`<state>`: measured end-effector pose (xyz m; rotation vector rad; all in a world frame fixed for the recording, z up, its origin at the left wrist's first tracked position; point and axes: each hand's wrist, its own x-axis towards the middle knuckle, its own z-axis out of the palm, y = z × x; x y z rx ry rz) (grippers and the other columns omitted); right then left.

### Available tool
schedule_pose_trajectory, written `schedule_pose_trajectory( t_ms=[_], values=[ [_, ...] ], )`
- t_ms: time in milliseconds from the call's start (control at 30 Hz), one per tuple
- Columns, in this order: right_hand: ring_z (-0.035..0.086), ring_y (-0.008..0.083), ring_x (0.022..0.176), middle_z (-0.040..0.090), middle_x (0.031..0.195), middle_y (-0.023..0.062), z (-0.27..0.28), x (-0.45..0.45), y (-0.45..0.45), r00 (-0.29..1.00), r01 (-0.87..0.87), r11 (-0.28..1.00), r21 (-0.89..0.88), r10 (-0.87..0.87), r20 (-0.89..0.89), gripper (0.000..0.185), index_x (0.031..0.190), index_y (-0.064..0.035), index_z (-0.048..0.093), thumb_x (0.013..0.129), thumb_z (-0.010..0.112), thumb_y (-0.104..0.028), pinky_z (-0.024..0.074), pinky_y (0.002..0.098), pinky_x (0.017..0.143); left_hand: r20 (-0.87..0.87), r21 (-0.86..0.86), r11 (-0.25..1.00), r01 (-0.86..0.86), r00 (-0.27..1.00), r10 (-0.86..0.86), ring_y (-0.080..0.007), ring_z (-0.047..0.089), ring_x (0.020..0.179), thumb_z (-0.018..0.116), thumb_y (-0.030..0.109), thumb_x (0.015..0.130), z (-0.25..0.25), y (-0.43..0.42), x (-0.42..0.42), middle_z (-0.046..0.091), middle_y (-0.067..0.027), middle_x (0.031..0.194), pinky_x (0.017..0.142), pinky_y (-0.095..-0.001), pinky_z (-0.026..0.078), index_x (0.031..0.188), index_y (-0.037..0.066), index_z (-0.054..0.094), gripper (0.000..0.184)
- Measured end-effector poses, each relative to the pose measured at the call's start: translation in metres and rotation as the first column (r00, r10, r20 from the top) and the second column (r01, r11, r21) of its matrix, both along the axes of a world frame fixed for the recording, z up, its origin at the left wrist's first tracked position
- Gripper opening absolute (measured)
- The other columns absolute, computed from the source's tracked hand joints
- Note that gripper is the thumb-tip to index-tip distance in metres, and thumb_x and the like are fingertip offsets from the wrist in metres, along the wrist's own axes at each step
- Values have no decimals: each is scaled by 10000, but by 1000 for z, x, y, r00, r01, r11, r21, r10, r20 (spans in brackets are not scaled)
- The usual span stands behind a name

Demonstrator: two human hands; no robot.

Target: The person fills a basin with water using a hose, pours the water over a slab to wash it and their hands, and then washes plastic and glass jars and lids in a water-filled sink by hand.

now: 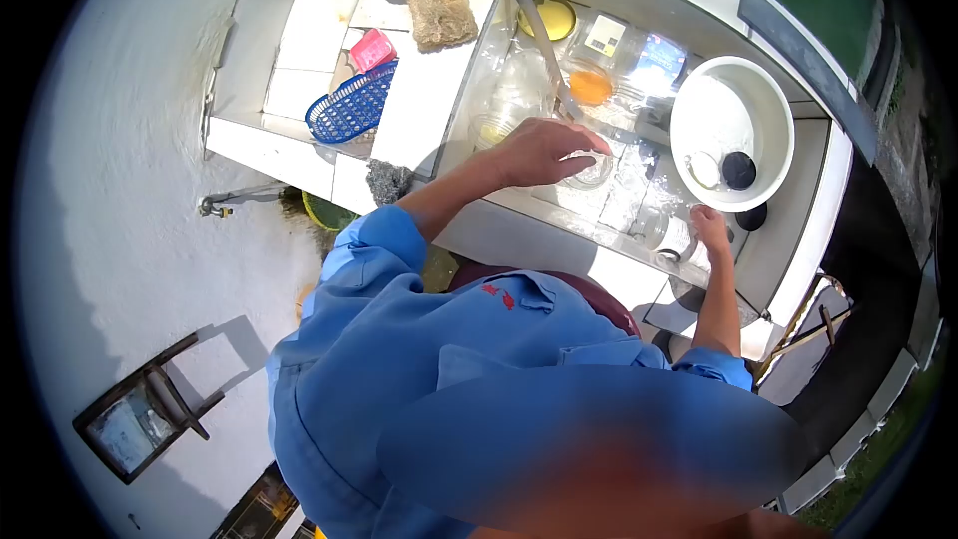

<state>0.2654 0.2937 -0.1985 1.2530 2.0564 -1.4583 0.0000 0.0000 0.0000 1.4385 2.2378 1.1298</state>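
Note:
My left hand (544,152) reaches over the tiled basin, its thumb and fingers apart and curved. Just below its fingertips is the round rim of a clear jar (591,176); whether they touch it I cannot tell. My right hand (711,228) is low beneath the white bucket (778,130), its fingers curled, and what they hold is hidden. Beside it, a clear labelled jar (675,236) lies on its side in the basin. A round black lid (738,171) rests inside the bucket, and another dark lid (751,217) lies beside it.
A grey hose (534,15) arches over the basin. Further clear containers, a yellow lid (549,18) and an orange round piece (590,88) lie in it. On the left stand a blue basket (351,105), a pink dish (373,50), a tan scrubber (441,15) and a grey scourer (387,182).

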Motion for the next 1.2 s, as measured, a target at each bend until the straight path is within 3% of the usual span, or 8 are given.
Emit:
schedule_pose_trajectory(
  t_ms=[133, 233, 333, 400, 500, 900, 1100, 1200],
  values=[
    [549, 146, 728, 595, 802, 99, 44, -4, -13, 994, -74, 984, 164, 85, -63, 273, 908, 30, 564, 727, 524, -170, 425, 268, 661, -19, 263, 776, -574, 801, 598, -207, 570, 699, 516, 176, 770, 9, -22, -107, 579, -99, 774, 642, -287, 446, 844, 51, 548, 148],
    [566, 179, 755, 590, 836, 128, 89, 14, -30, 993, -105, 955, 279, 116, -22, 291, 952, 49, 529, 730, 542, -139, 431, 283, 693, -276, 132, 605, -785, 557, 783, -283, 553, 746, 462, 263, 764, -32, -63, -217, 581, -135, 759, 690, -350, 421, 856, 49, 564, 254],
    [531, 274, 854, 541, 963, 155, 128, 31, -60, 988, -133, 847, 514, 156, -2, 286, 984, -16, 526, 734, 551, -153, 419, 337, 743, -288, -241, 596, -766, 643, 710, -348, 536, 804, 332, 367, 809, -55, -81, -276, 568, -197, 868, 719, -375, 404, 877, 6, 571, 438],
    [511, 309, 866, 534, 945, 157, 124, 28, -79, 988, -64, 759, 648, 141, -67, 258, 953, -29, 526, 723, 557, -140, 408, 357, 746, 149, -381, 620, -686, 616, 773, -203, 543, 747, 297, 449, 820, -57, -84, -308, 578, -118, 828, 637, -311, 407, 938, 4, 546, 524],
    [509, 307, 819, 549, 878, 116, 130, 16, -88, 989, 6, 602, 799, 114, -93, 191, 880, -73, 540, 695, 547, -118, 403, 377, 715, 395, -312, 773, -552, 665, 634, -110, 455, 538, 312, 464, 829, -105, -88, -367, 525, -32, 709, 470, -228, 337, 862, 64, 542, 462],
    [528, 247, 811, 546, 868, 55, 124, 25, -102, 997, 45, 617, 785, -73, 1, 176, 864, -125, 552, 695, 528, -166, 433, 357, 700, 99, -334, 771, -542, 793, 601, -175, 542, 664, 322, 391, 820, -128, -85, -393, 578, -100, 749, 618, -283, 420, 851, -40, 564, 495],
    [531, 246, 806, 551, 869, 54, 128, 19, -107, 996, 8, 646, 763, -71, 50, 179, 870, -129, 554, 700, 520, -176, 433, 351, 700, -419, -339, 627, -701, 709, 567, -194, 567, 734, 309, 415, 745, -122, -84, -408, 615, -72, 716, 687, -288, 402, 821, 37, 636, 505],
    [533, 245, 804, 553, 869, 54, 133, 17, -107, 995, 7, 653, 757, -80, 60, 181, 873, -131, 555, 703, 516, -181, 433, 349, 701, -18, -328, 626, -707, 667, 744, -174, 566, 720, 354, 339, 725, -98, -66, -363, 620, -63, 735, 681, -269, 404, 791, 13, 640, 439]
  ],
)
